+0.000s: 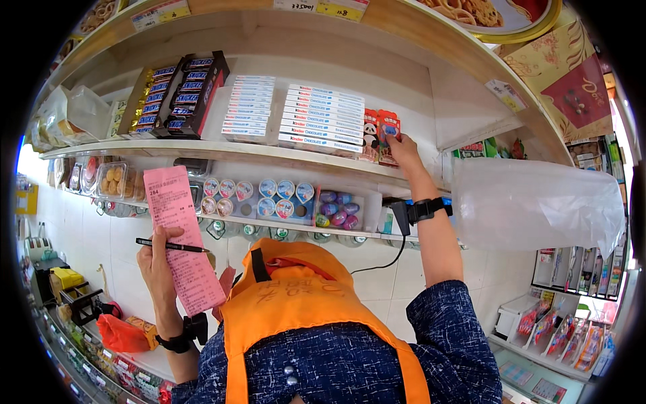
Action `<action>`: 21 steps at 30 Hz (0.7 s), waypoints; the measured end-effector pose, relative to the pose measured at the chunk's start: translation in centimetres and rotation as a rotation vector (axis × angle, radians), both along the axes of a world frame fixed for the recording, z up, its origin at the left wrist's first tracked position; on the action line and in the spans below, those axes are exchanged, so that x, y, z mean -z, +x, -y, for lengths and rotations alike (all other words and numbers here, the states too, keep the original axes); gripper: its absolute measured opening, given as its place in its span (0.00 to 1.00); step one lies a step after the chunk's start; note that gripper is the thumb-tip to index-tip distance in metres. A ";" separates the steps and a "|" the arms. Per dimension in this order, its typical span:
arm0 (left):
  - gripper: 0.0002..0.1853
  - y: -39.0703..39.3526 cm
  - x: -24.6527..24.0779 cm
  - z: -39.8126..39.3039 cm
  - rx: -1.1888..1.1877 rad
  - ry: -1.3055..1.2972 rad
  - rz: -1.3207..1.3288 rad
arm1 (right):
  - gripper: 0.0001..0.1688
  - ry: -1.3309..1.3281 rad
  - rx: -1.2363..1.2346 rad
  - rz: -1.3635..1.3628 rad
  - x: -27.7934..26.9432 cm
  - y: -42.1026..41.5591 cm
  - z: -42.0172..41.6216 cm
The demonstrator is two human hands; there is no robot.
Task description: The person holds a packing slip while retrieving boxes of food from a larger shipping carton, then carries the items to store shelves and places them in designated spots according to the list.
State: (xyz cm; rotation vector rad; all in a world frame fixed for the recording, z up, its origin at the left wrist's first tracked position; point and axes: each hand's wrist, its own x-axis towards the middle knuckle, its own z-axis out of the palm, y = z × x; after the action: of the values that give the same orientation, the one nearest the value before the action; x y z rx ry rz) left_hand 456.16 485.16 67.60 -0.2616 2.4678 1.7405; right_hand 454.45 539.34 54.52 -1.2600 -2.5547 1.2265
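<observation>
My left hand [157, 257] grips a long pink printed slip [189, 242] and a black pen [174, 246], which lies across the paper. Up on the shelf, my right hand [404, 151] has its fingers on a red box with a blue animal picture [388, 132]; whether it grips the box or only touches it is hard to make out. Beside that stands a red panda box [370, 136]. To their left rise two stacks of Kinder Chocolate boxes [323, 118] [249, 108]. Farther left, Snickers bars [186, 96] fill open display cartons.
Below, a lower shelf holds round-lidded cups [285, 194], egg-shaped packs [339, 207] and clear tubs of snacks [112, 179]. A translucent plastic bag [535, 204] hangs right of my forearm. A black cable [388, 265] runs from my right wrist strap. Red bag [118, 333] at lower left.
</observation>
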 end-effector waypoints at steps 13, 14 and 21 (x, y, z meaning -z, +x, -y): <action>0.24 -0.6 0.6 0.6 0.016 0.005 -0.027 | 0.47 -0.464 0.132 -0.151 -3.7 -0.7 2.2; 0.24 -0.9 0.5 0.3 0.040 0.013 -0.030 | 0.47 -0.351 0.183 -0.113 -0.8 -0.9 0.4; 0.24 -0.6 0.4 0.6 0.011 0.045 -0.016 | 0.60 -0.100 -0.010 0.024 -1.7 -0.5 1.9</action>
State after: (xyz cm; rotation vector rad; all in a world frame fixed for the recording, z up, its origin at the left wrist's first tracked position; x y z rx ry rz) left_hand 455.52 484.52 67.22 -0.2307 2.4322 1.7983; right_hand 453.94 537.41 56.22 -1.2889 -2.5491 1.3647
